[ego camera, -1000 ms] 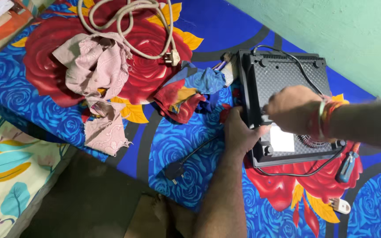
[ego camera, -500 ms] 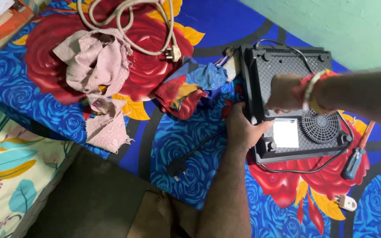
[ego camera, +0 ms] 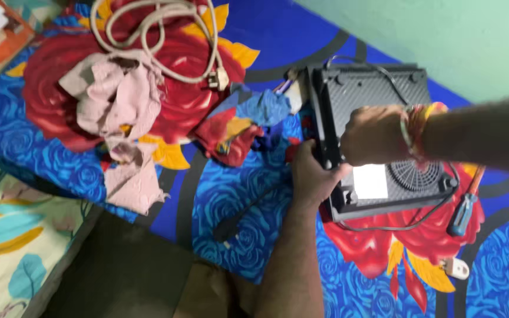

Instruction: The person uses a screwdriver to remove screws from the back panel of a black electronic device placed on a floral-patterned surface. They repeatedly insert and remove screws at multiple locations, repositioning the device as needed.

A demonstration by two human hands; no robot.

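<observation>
The left hand [ego camera: 313, 174] is clamped on the near-left edge of a flat black plastic appliance lying underside up [ego camera: 384, 141], its grip narrow, thumb and fingers pinching the rim to steady it. The right hand [ego camera: 372, 135] comes in from the right with coloured thread bands at the wrist and rests curled on top of the ribbed black underside, about at its middle; whether that grip holds a small part or only presses on the casing cannot be told, since the fingers hide it.

The appliance sits on a bed spread with a blue cloth printed with big red and yellow flowers [ego camera: 231, 194], towards the right and far side, close to a pale green wall [ego camera: 443, 41]. A round fan grille [ego camera: 413, 175] and a white rectangular label [ego camera: 370, 181] show on its near end, and a thin black wire [ego camera: 396, 227] loops round its near edge.

Just right of the casing lies a screwdriver with a blue and orange handle [ego camera: 463, 209]. A white plug [ego camera: 458, 269] lies nearer. To the left are a crumpled red and blue rag [ego camera: 237, 132], a pink-beige cloth [ego camera: 122, 118] and, far left, a coiled cream cable [ego camera: 160, 35].

By the look of it the underside is being worked on; the casing needs holding firm so it does not slide.
</observation>
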